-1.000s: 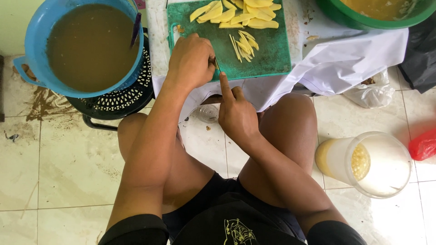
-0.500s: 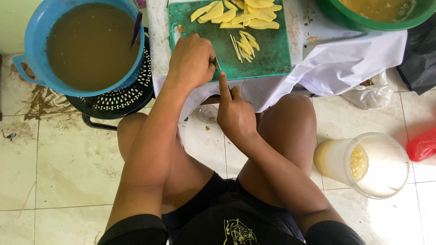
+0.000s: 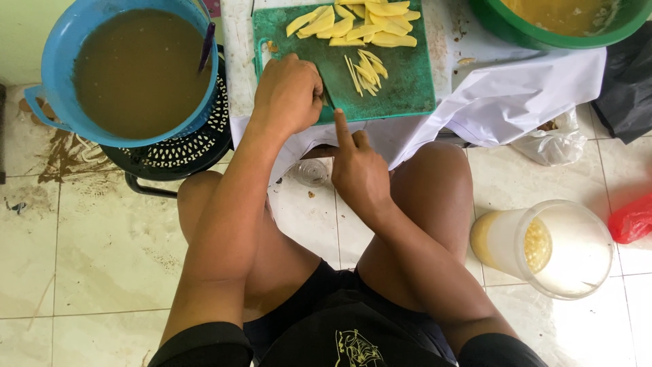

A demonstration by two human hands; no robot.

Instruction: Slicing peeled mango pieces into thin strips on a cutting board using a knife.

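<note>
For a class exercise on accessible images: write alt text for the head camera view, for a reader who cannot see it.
Seen from above, a seated person's left hand rests closed on the near edge of a green cutting board holding yellow slices and thin strips; the right hand points a finger at the board's edge. A blue tub of brown liquid stands to the left.

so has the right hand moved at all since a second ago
No. The right hand sits just below the near edge of the green cutting board, forefinger raised to that edge, as it did a second ago; any shift is too slight to tell.
</note>
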